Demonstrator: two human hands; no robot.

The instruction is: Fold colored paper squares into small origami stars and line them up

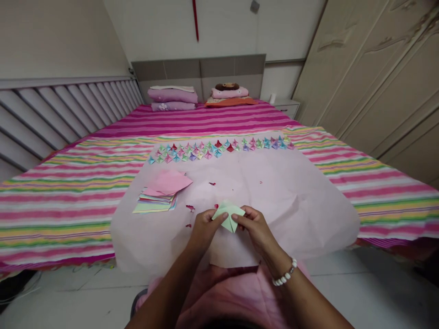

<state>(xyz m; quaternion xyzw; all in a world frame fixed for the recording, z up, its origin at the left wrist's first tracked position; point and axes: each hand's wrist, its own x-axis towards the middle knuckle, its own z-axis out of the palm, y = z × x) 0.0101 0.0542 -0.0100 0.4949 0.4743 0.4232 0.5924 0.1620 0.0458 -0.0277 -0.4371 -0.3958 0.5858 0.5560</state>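
Observation:
A light green folded paper [229,224] is held up between my two hands, its point facing down toward me. My left hand [207,226] pinches its left side, the thumb lying on the front. On the right side, the thumb and fingers of my right hand [254,224] grip it the same way. A white bead bracelet [286,274] circles my right wrist. To the left lies a stack of coloured paper sheets [154,202], with pink sheets [168,182] fanned on top. Many small folded paper pieces [200,155] stand in rows farther back.
A large pale sheet [274,183] with several torn holes covers part of the striped bed [68,183]. Folded bedding [173,97] and a pillow pile [229,93] sit by the headboard [233,68]. A railing [68,105] runs left; a wardrobe [377,77] stands right.

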